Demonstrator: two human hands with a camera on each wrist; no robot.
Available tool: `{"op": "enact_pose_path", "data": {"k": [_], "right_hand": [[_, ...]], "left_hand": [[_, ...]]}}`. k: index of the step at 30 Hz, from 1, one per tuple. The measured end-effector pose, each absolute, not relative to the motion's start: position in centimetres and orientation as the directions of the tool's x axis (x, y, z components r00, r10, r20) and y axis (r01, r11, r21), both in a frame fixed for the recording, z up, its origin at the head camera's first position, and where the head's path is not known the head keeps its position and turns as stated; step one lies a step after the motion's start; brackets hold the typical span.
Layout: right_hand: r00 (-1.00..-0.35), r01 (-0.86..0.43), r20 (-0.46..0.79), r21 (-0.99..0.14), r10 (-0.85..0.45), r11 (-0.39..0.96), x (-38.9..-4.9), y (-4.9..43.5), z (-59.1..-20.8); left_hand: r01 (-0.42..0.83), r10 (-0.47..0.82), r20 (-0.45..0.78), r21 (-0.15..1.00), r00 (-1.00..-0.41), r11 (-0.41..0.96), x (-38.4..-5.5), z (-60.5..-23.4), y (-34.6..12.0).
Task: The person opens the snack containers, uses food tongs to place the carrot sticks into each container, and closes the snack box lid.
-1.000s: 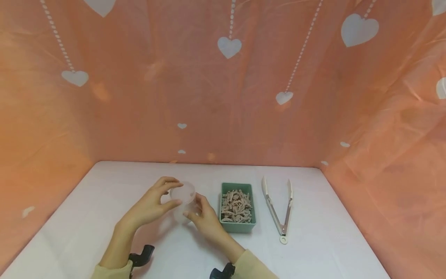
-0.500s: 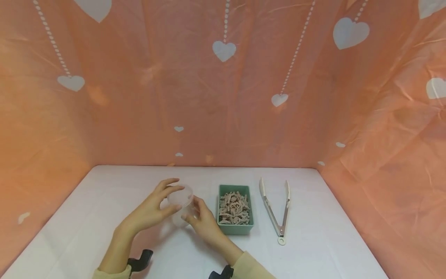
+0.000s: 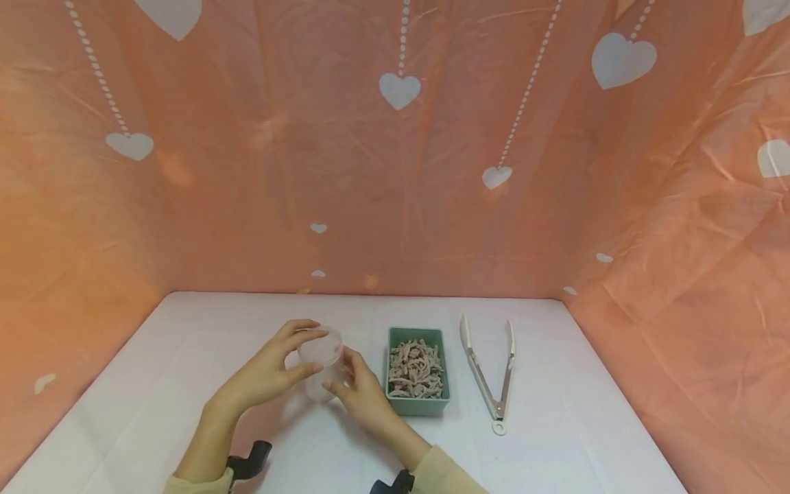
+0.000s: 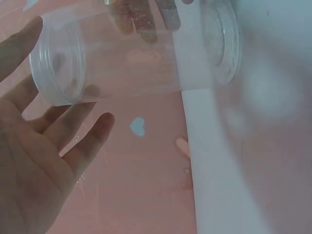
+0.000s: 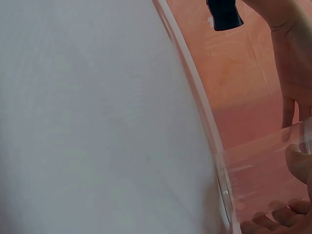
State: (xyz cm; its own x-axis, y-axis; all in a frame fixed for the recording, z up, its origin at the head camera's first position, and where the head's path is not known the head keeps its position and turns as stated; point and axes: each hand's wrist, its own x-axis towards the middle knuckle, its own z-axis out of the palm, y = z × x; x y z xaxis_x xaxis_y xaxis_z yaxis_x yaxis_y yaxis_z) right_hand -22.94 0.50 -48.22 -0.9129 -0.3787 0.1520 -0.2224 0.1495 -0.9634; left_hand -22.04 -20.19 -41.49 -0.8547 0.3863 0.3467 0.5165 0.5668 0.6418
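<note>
A clear plastic jar [image 3: 317,390] stands upright on the table, left of the green tub. Its round, see-through lid [image 4: 57,61] sits at the top end. My left hand [image 3: 262,374] grips this lid at the rim, thumb on the near side and fingers reaching over the far side. Lower down, my right hand [image 3: 364,391] holds the jar's body from the right; its fingers [image 4: 144,22] show through the clear wall in the left wrist view. In the right wrist view, the right thumb [image 5: 298,163] lies along the jar's side. No contents show inside the jar.
Just right of my right hand, a green rectangular tub [image 3: 418,407] holds a heap of greyish-brown strips. Farther right lie spread tongs [image 3: 503,384] with pale tips. The white tabletop [image 3: 574,412] ends at an orange curtain [image 3: 345,171] printed with hearts.
The whole head view has shifted slightly. Both hands keep about the same places on the jar and its lid; the tub and tongs stay put.
</note>
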Motion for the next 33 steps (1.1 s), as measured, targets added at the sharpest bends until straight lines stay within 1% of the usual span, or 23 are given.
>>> {"op": "enact_pose_path", "data": {"k": [6,8,12,15,26,33], "right_hand": [[-0.911,-0.225,0.149,-0.961,-0.385,0.162,-22.9,0.6,-48.2],[-0.91,-0.226,0.147,-0.96,-0.387,0.167,-22.9,0.6,-48.3],[-0.911,-0.223,0.146,-0.961,-0.385,0.164,-22.9,0.5,-48.2],[-0.912,-0.219,0.144,-0.963,-0.385,0.159,-22.9,0.5,-48.1],[-0.911,-0.213,0.124,-0.958,-0.394,0.191,-23.2,0.4,-48.2],[-0.913,-0.207,0.12,-0.96,-0.39,0.188,-23.1,0.5,-48.1]], "left_hand": [[0.467,0.335,0.328,0.673,-0.883,0.573,-22.1,-41.7,-20.1],[0.481,0.35,0.332,0.665,-0.876,0.572,-22.1,-41.7,-20.3],[0.536,0.41,0.353,0.648,-0.841,0.541,-22.0,-41.4,-20.8],[0.548,0.432,0.353,0.662,-0.83,0.511,-21.9,-41.1,-21.2],[0.52,0.396,0.349,0.683,-0.849,0.513,-22.0,-41.1,-21.2],[0.479,0.331,0.35,0.705,-0.876,0.524,-22.4,-41.6,-20.7]]}}
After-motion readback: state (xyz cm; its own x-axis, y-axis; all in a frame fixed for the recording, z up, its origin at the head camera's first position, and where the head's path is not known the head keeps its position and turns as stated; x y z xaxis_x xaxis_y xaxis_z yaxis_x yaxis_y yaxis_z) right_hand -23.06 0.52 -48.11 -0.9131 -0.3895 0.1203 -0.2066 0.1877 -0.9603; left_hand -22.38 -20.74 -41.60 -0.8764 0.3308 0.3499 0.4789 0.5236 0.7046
